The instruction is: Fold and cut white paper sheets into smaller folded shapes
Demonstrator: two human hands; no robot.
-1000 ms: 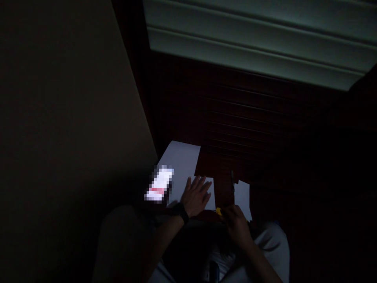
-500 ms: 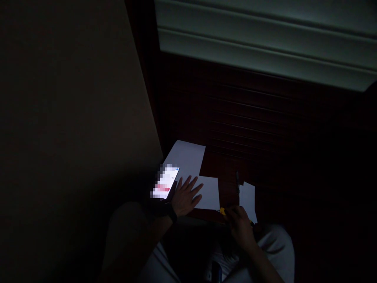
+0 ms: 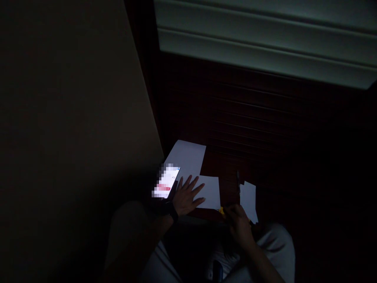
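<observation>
My left hand [image 3: 187,197], with a dark watch [image 3: 171,211] on its wrist, lies flat with fingers spread on a white sheet of paper [image 3: 210,190]. My right hand [image 3: 239,220] is closed around a yellow utility knife [image 3: 222,211]. The knife's front end touches or nearly touches the sheet's lower right corner; most of its body is hidden in the hand. A lit phone [image 3: 167,182], partly pixelated, stands tilted beside my left hand.
A larger sheet [image 3: 188,155] lies at the back left, by the wall [image 3: 88,98]. To the right are a dark pen [image 3: 238,179] and cut paper pieces [image 3: 249,198]. My knees flank the dark red tabletop [image 3: 229,186]. Pale slats [image 3: 250,47] hang behind. The room is dim.
The right hand and the knife's front end have shifted very slightly toward the sheet's corner. My left hand stays flat in place on the paper.
</observation>
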